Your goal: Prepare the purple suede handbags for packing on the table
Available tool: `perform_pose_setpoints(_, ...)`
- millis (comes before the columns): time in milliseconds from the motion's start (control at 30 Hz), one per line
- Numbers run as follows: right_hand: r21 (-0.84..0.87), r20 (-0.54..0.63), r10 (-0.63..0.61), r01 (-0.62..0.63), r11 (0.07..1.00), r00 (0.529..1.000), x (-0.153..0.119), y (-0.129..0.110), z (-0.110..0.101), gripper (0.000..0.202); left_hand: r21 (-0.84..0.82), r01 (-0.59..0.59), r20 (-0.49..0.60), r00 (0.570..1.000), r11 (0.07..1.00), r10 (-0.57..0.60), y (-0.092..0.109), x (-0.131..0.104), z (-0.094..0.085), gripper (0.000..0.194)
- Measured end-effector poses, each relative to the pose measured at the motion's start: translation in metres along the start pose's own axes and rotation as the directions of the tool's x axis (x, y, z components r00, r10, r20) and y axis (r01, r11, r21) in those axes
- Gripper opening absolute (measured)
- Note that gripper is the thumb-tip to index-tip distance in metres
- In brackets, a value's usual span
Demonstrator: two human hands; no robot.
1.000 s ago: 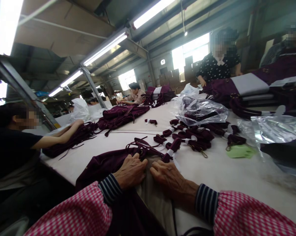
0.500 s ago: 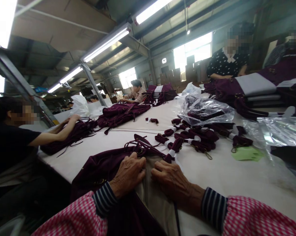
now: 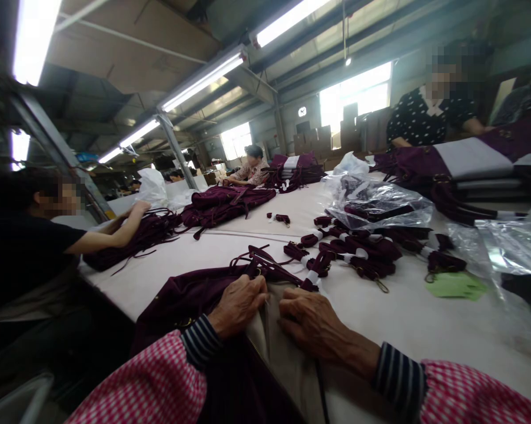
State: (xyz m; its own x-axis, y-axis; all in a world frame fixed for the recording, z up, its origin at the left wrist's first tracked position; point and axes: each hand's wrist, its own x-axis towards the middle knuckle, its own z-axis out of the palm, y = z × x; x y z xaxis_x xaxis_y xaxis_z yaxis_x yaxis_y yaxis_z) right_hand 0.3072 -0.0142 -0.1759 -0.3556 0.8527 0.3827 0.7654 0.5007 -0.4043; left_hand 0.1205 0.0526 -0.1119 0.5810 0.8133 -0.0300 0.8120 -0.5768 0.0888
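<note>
A dark purple bag [image 3: 172, 297] lies on the table before me, its beige lining [image 3: 276, 330] showing between my hands. On the left edge of that lining, my left hand [image 3: 239, 305] is closed with its fingers bent in. My right hand [image 3: 312, 321] grips the lining's right side, fingers curled and their tips hidden. A zip edge runs down from near my left hand. Thin purple straps [image 3: 269, 263] lie just beyond my hands. A rolled purple strap with a white band [image 3: 316, 271] lies right by my right hand.
Several banded straps [image 3: 358, 247], clear plastic bags [image 3: 375, 197] and green cards [image 3: 456, 286] lie to the right. Purple bags [image 3: 225, 203] are heaped farther back, and more are stacked [image 3: 473, 159] at right. A co-worker [image 3: 31, 235] reaches over straps at left; others work across the table.
The view has turned slightly left, so the scene sits farther right. My hands keep their hold on the bag with little movement. The co-worker in dots has stretched an arm rightward.
</note>
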Motion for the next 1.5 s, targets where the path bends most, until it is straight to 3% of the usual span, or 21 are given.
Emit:
perform_pose_setpoints(233,0.018,0.043,0.063,-0.064,0.998,0.997,0.001,-0.006,-0.004,0.018,-0.064,0.004,0.062,0.998,0.998,0.000,-0.009,0.014,0.001,0.014)
perform_pose_setpoints(933,-0.044,0.063,0.169,-0.166,0.985,0.984,0.008,-0.015,-0.002,0.012,-0.042,0.051,-0.009,0.999,0.998,-0.052,-0.003,0.006,0.004,0.017)
perform_pose_setpoints(1267,-0.088,-0.010,0.208,-0.208,0.974,0.978,0.009,-0.017,0.009,0.017,-0.104,0.051,-0.032,0.998,0.993,-0.054,-0.005,0.006,0.004,0.020)
perform_pose_setpoints(1500,-0.071,-0.044,0.180,-0.183,0.980,0.983,0.008,-0.017,0.013,0.018,-0.220,-0.020,0.080,0.996,0.975,0.038,-0.010,0.003,-0.014,0.026)
